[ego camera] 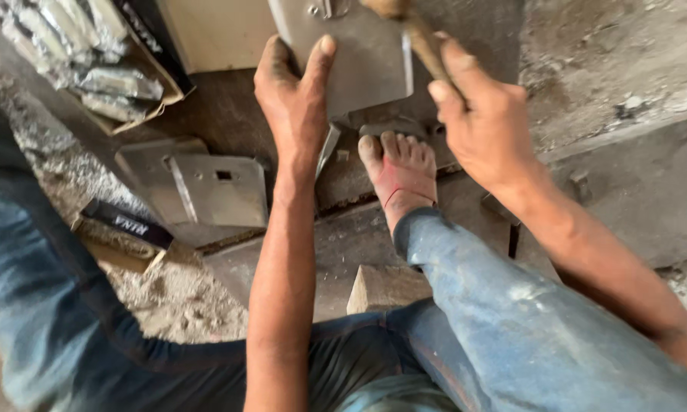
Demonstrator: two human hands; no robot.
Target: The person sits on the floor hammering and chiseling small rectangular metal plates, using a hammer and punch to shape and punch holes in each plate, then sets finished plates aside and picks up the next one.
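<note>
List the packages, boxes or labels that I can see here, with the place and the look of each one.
Cardboard box: top left corner, open, brown with a dark printed side, filled with silvery wrapped packets.
Second cardboard box: lower left on the dusty ground, beside the stacked metal plates, brown with a black strip bearing white print.
No screens or signs are in view.
</note>
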